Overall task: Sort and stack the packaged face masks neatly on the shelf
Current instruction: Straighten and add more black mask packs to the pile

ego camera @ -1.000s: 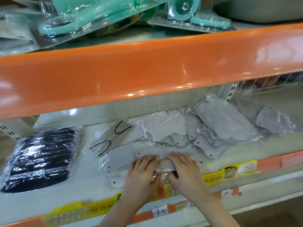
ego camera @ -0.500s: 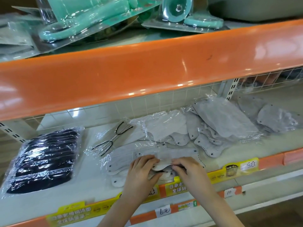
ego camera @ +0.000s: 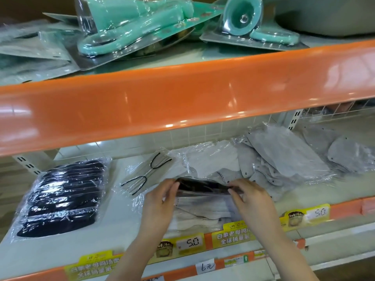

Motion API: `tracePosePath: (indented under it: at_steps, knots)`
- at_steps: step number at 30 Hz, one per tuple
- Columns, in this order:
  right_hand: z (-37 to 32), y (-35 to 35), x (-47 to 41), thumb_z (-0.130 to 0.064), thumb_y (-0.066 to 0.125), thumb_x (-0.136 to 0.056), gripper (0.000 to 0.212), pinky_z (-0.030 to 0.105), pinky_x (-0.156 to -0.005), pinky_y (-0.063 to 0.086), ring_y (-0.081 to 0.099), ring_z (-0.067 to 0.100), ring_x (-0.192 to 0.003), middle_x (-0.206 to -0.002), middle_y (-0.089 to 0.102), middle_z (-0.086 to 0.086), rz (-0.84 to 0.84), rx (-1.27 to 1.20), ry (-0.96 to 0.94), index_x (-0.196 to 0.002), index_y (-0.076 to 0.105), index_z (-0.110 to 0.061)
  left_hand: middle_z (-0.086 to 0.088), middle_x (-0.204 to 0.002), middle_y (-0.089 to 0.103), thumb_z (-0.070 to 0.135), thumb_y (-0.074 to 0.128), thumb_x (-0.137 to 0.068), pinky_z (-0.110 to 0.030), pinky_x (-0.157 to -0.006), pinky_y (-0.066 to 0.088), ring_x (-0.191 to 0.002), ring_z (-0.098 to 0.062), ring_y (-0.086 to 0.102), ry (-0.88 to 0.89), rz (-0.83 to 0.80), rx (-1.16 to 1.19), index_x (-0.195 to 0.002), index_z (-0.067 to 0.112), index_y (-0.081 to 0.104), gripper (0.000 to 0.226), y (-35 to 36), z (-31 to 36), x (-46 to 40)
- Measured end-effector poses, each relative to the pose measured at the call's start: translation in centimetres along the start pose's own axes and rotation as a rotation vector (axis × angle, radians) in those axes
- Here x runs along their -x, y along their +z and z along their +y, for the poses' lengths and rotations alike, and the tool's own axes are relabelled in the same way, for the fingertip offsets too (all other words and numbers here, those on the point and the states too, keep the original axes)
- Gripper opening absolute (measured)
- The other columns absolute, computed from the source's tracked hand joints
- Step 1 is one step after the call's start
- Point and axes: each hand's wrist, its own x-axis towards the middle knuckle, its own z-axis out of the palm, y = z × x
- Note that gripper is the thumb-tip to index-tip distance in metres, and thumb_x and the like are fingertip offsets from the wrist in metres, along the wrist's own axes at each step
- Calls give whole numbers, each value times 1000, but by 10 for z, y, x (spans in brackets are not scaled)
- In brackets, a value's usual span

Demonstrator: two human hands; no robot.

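1. We watched both hands work at the front of the middle shelf (ego camera: pixel 125 222), a pale board behind an orange lip.
2. The left hand (ego camera: pixel 160 203) had its fingers (ego camera: pixel 172 186) curled round the left end of a clear pack of masks (ego camera: pixel 203 201), thumb and fingertips pinching the plastic.
3. The right hand (ego camera: pixel 251 201) pinched the right end of the same pack, its fingers (ego camera: pixel 235 186) bent over the top edge.
4. That pack was tilted up at its far edge, showing a dark top layer over pale grey masks; its near side lay against the shelf front.
5. Under and behind it we saw a loose heap of grey mask packs (ego camera: pixel 284 157) spreading rightward, overlapping one another.
6. One clear pack with black ear loops (ego camera: pixel 150 171) lay just left of the heap, flat on the shelf.
7. Well apart on the left sat a wrapped stack of black masks (ego camera: pixel 63 197), lying flat.
8. Yellow price tags (ego camera: pixel 188 243) reading 5.0 ran along the shelf front below the hands.
9. Above, the upper shelf (ego camera: pixel 182 102) carried teal items in blister packs (ego camera: pixel 129 29).
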Motion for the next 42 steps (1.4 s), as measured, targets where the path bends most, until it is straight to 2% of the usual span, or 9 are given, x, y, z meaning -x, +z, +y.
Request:
tracePosePath:
  at_steps: [6, 12, 18, 23, 27, 30, 35, 39, 42]
  knots:
    - [-4, -2, -12, -8, 69, -85, 15, 8, -62, 40, 57, -5, -68, -71, 62, -13, -75, -335, 308, -78, 61, -18, 13, -73, 65, 9, 54, -96, -4, -62, 39, -65, 11, 56, -106, 146, 60, -85, 22, 65, 20, -28, -7, -11]
    - [-30, 9, -14, -4, 59, -91, 11, 13, -55, 39, 50, 9, -59, -68, 57, 9, -54, -630, 402, -80, 60, -5, 10, -77, 70, 0, 60, -90, -21, -70, 46, -73, -4, 62, -267, 118, 190, -87, 26, 66, 27, -47, -35, -7]
    - [-50, 36, -8, -2, 56, -92, 15, 14, -56, 42, 52, 0, -54, -66, 60, -1, -128, -696, 519, -92, 65, -14, 9, -105, 61, 0, 65, -86, -16, -71, 47, -80, -1, 59, -172, 9, -169, -106, 44, 50, 50, -68, -54, -3]
    - [-70, 47, -10, -5, 57, -93, 22, 12, -67, 45, 61, 5, -81, -86, 67, -5, -112, -783, 600, -88, 65, -25, -3, -119, 55, 41, 59, -86, -34, -91, 42, -111, -19, 47, 245, 45, -674, -127, 26, 50, 45, -89, -77, 5]
    - [-82, 56, -15, -5, 57, -93, 14, 25, -74, 47, 65, 15, -86, -88, 70, 2, -96, -931, 750, -97, 67, -15, -7, -134, 50, 69, 38, -88, -31, -110, 23, -126, -26, 41, 578, -16, -711, -121, 22, 53, 60, -101, -83, 12]
    - [-93, 58, -19, -7, 56, -93, 13, 29, -69, 47, 66, 12, -74, -74, 72, -3, -124, -1025, 801, -95, 67, -14, -10, -132, 55, 65, 46, -87, -37, -107, 30, -124, -26, 45, 681, -44, -746, -119, 19, 54, 56, -106, -87, 17]
    - [-109, 64, -20, -6, 52, -96, 14, 26, -61, 46, 57, 20, -69, -72, 60, 10, -258, -930, 657, -93, 64, -12, -4, -111, 68, 16, 53, -84, -35, -90, 45, -102, -22, 60, 683, 92, -720, -104, 13, 70, 26, -121, -92, 19]
    - [-116, 83, -13, -9, 61, -87, 19, 37, -68, 54, 61, 22, -82, -91, 62, 2, -113, -10, -40, -105, 61, -13, -1, -99, 71, 12, 52, -86, -29, -80, 47, -89, -20, 67, 660, 171, -767, -92, 10, 74, 23, -141, -92, 16]
    - [-142, 92, -7, -32, 47, -88, 25, 38, -68, 55, 63, 23, -85, -97, 63, -2, -121, 102, -241, -102, 63, -18, -1, -94, 72, 12, 52, -85, -32, -72, 53, -85, -21, 69, 619, 205, -800, -90, 9, 75, 23, -157, -92, 13]
